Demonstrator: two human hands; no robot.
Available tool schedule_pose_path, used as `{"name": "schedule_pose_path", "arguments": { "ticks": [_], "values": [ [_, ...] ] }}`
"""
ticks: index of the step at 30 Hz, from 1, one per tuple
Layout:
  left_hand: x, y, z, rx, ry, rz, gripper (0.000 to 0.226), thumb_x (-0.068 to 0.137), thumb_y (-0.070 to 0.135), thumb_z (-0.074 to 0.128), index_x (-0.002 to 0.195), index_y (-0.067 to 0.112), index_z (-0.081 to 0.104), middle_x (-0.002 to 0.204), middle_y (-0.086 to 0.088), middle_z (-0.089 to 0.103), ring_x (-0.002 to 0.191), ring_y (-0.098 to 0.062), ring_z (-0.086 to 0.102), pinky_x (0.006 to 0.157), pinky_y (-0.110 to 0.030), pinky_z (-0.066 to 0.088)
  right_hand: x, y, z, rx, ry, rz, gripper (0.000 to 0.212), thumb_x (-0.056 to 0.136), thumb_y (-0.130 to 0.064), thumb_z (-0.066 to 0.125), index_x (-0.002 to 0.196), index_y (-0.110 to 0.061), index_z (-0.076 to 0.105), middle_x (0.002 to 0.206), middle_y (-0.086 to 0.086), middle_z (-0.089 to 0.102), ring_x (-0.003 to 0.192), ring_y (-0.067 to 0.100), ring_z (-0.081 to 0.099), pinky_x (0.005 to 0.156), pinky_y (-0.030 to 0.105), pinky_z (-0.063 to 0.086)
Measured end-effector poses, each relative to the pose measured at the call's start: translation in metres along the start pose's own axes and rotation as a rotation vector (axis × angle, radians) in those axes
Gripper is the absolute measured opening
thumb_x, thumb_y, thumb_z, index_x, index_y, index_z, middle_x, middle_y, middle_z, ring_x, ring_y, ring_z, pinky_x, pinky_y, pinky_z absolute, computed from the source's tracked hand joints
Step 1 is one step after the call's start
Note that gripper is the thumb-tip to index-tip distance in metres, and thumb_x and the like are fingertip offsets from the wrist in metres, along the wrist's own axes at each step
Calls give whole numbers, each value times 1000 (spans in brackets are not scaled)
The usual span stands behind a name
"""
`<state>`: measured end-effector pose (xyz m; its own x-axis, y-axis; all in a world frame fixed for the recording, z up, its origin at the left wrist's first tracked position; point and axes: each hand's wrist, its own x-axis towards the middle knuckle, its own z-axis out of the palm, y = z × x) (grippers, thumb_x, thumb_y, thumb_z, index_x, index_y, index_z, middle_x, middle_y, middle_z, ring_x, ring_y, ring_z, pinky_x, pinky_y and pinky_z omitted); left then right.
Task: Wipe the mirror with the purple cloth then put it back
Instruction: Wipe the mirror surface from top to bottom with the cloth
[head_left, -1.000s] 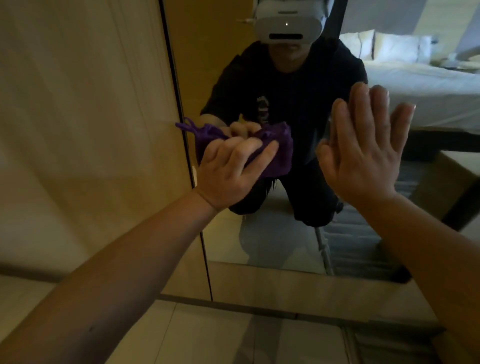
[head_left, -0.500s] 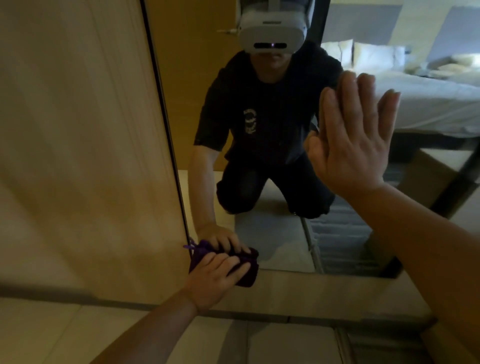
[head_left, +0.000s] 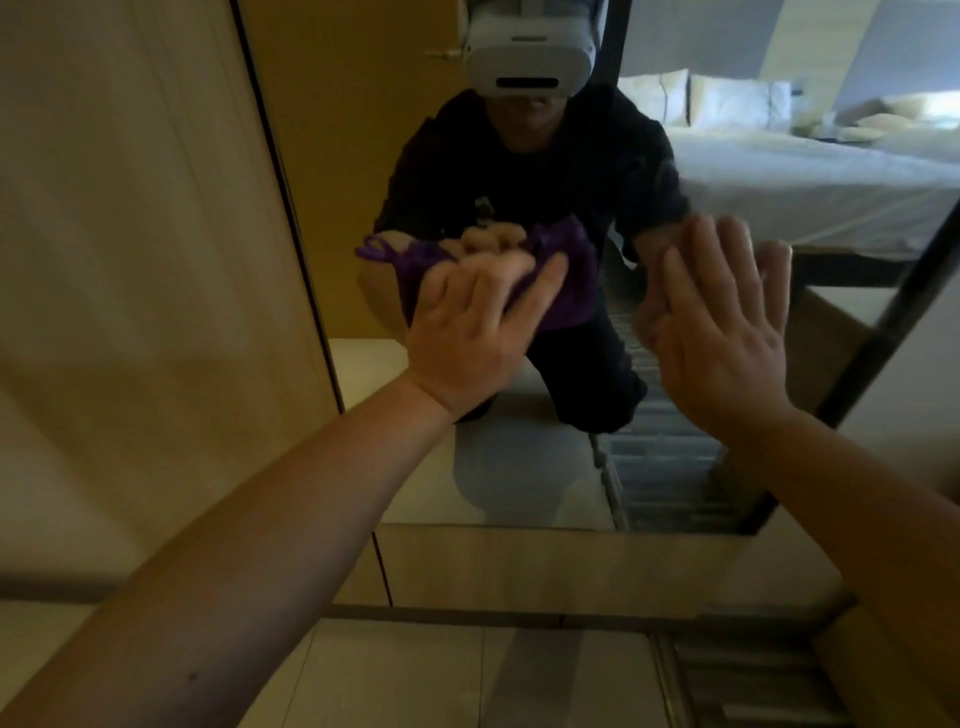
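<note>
the left hand (head_left: 467, 327) sits at the centre of the frame, fingers spread over the purple cloth (head_left: 566, 291) and pressing it flat against the mirror (head_left: 519, 467). the cloth is bunched, with a loose corner trailing toward the left of the hand, and its reflection merges with it on the glass. the right hand (head_left: 722, 332) is right of centre, released and holding nothing, fingers straight and together, palm laid on the mirror beside the cloth but apart from it. both forearms reach in from the lower corners of the frame. the mirror is set in a pale wooden panel (head_left: 130, 260) that fills the left of the frame, with a dark edge strip between them. in the glass, at the upper middle, a kneeling person in dark clothes wears a white headset (head_left: 530, 57). a bed (head_left: 810, 192) with white sheets and pillows is reflected in the upper right. a tiled floor (head_left: 395, 675) runs along the bottom.
</note>
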<state>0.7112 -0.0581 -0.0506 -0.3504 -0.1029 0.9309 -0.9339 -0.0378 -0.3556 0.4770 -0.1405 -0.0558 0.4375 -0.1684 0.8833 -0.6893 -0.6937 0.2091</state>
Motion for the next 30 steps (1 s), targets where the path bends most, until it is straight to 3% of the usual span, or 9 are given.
{"name": "schedule_pose_path", "arguments": {
  "ticks": [3,8,15,17,21,24,26,28,30],
  "values": [
    [-86,37,4,-74,-130,184,40,93,15,64,132,21,64,118,-3,54,100,-24,57,85,-41,40,-36,15,21,-78,-67,-28,54,105,-29,41,155,-16,25,163,9,12,151,32,0,118,62,3],
    [-231,81,-7,-160,-470,355,40,99,16,43,136,23,58,121,2,51,102,-19,53,89,-36,36,-43,23,44,-115,125,-97,59,98,-27,52,152,-13,33,164,3,8,151,28,4,114,64,13],
    [-233,91,-21,-283,-678,311,46,90,18,49,135,21,55,118,-1,53,98,-22,58,87,-36,39,-39,21,42,-120,123,-87,59,99,-28,50,153,-14,32,165,1,3,151,27,2,117,59,8],
    [-203,87,-24,-314,-622,206,42,91,14,52,133,18,57,115,-4,54,92,-24,61,84,-38,39,-39,20,38,-115,105,-85,59,99,-27,51,153,-14,32,164,2,6,151,28,3,118,58,5],
    [-82,60,-13,-250,-282,-58,47,90,9,72,132,19,55,115,-6,51,95,-29,56,76,-42,41,-38,18,30,-112,22,-61,58,100,-27,49,153,-15,32,163,6,15,151,29,2,120,54,0],
    [29,30,-5,-159,-81,-74,40,94,11,64,133,17,59,117,-9,55,99,-33,58,79,-45,44,-38,16,13,-26,-76,-71,53,104,-29,37,154,-14,29,163,10,17,151,31,4,121,53,-1],
    [83,19,2,-86,-42,-114,40,91,13,64,131,16,63,118,-12,61,104,-34,61,84,-46,44,-36,21,-3,91,-77,-33,50,105,-30,30,152,-12,31,161,13,18,151,31,9,122,52,1],
    [104,21,11,-24,-33,-148,37,91,15,65,128,18,67,115,-11,66,103,-32,64,84,-45,45,-34,37,-14,103,9,58,51,104,-28,30,152,-10,28,160,15,19,151,30,9,121,56,5],
    [91,34,22,28,3,-57,34,92,14,65,126,21,69,111,-7,69,96,-29,66,81,-42,46,-32,57,-15,47,37,136,53,104,-30,28,153,-9,25,160,16,18,151,28,6,118,63,9]
  ]
}}
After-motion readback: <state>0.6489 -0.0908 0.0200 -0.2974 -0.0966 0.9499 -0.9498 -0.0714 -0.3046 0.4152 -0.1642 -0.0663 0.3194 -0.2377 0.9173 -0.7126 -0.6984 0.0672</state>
